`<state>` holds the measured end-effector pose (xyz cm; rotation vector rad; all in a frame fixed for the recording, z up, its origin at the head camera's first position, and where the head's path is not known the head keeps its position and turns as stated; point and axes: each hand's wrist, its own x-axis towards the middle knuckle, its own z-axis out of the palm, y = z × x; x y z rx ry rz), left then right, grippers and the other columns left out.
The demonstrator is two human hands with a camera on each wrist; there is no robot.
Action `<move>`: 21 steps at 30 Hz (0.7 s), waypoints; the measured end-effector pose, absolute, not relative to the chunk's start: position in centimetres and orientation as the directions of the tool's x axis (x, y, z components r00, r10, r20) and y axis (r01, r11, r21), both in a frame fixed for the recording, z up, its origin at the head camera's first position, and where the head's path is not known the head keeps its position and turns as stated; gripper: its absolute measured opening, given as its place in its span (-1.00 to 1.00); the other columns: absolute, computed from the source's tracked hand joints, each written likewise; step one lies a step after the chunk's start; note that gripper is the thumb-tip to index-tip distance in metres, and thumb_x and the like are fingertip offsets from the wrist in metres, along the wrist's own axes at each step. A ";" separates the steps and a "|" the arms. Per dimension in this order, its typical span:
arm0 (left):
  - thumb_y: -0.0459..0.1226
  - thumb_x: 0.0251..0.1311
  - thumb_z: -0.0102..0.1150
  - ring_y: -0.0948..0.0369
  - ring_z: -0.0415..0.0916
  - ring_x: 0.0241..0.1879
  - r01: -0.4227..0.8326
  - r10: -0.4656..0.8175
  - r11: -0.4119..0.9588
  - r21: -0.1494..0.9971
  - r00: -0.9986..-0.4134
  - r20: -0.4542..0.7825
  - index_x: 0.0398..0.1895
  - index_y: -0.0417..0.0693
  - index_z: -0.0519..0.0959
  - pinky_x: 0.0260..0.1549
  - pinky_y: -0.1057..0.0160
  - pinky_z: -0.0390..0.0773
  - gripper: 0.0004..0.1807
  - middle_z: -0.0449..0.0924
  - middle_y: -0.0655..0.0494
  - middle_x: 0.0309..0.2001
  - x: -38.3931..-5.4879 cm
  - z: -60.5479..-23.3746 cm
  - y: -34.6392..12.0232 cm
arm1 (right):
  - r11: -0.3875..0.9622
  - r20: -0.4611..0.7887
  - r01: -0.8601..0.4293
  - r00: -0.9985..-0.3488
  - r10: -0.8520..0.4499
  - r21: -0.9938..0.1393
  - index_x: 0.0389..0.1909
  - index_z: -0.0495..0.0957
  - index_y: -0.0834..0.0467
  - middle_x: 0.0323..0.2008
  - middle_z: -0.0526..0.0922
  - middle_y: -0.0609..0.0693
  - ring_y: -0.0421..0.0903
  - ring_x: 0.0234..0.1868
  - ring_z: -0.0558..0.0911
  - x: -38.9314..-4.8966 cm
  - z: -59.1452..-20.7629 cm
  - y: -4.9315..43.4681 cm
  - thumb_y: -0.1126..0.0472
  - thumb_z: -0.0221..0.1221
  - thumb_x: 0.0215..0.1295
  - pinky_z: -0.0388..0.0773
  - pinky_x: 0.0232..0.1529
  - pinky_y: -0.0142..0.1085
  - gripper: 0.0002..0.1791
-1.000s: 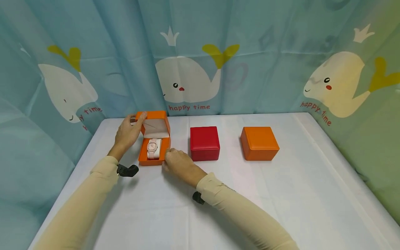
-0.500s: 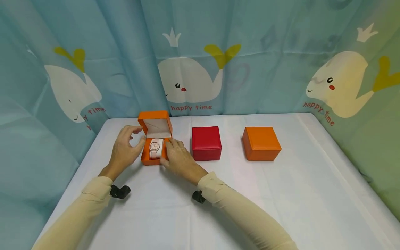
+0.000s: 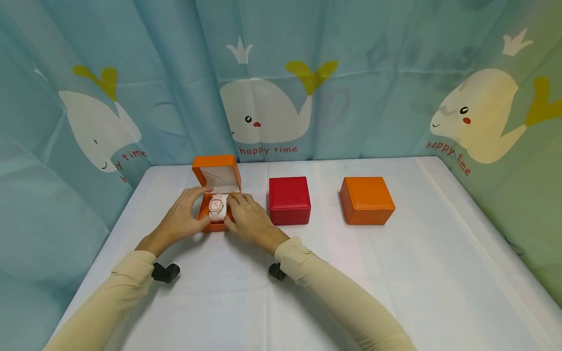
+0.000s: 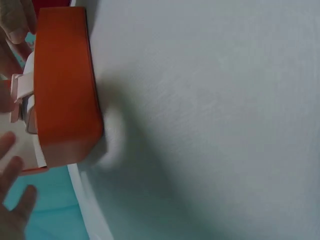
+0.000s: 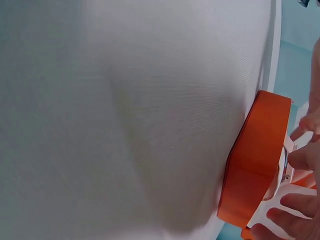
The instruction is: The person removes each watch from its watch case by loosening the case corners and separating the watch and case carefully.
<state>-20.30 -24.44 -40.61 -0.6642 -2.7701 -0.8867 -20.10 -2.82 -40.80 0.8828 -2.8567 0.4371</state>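
An orange watch box (image 3: 215, 227) stands at the back left with its lid (image 3: 215, 161) raised. Inside lies a watch (image 3: 215, 205) with a pale pink strap, wrapped round a white cushion (image 3: 224, 210). My left hand (image 3: 182, 219) reaches over the box from the left, its fingers spread apart in the left wrist view. From the right, my right hand (image 3: 254, 222) has its fingertips at the cushion's right side; its fingers are spread in the right wrist view. Whether either hand bears on the watch is partly hidden by the box wall (image 4: 65, 85).
A closed red box (image 3: 289, 200) stands just right of the open one, close to my right hand. Farther right is a closed orange box (image 3: 368, 201). All stand on a white-covered table (image 3: 421, 273). A blue curtain (image 3: 377, 112) with whale prints hangs behind.
My left hand has come down from the raised lid to the left side of the watch. My right hand has shifted from the box's right edge to the cushion.
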 end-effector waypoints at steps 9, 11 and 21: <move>-0.32 0.10 0.36 -0.22 0.18 0.38 0.370 0.374 0.745 0.555 -0.921 0.112 0.49 -0.17 0.25 0.29 -0.34 0.17 -0.15 0.25 -0.25 0.43 -20.7 -40.3 -24.3 | 0.766 0.189 -0.597 -0.802 -0.566 -0.239 0.11 0.57 0.19 0.14 0.62 0.02 -0.02 0.22 0.47 -20.4 -40.6 -3.0 0.10 0.10 0.50 0.41 0.26 -0.29 -0.68; -0.32 0.09 0.36 -0.23 0.18 0.38 0.367 0.372 0.746 0.556 -0.922 0.110 0.49 -0.17 0.25 0.29 -0.36 0.16 -0.15 0.25 -0.25 0.44 -20.8 -40.4 -24.2 | 0.757 0.189 -0.611 -0.792 -0.581 -0.232 0.05 0.59 0.19 0.10 0.64 0.03 0.00 0.20 0.47 -20.3 -40.6 -2.9 0.13 0.07 0.52 0.38 0.28 -0.31 -0.73; -0.29 0.06 0.36 -0.25 0.12 0.36 0.317 0.349 0.788 0.527 -0.936 0.040 0.52 -0.14 0.24 0.14 -0.40 0.08 -0.10 0.28 -0.27 0.43 -21.2 -40.5 -24.0 | 0.745 0.172 -0.618 -0.786 -0.594 -0.253 0.17 0.52 0.16 0.07 0.67 0.01 0.06 0.30 0.45 -20.1 -41.3 -2.7 0.15 0.08 0.51 0.37 0.31 -0.27 -0.69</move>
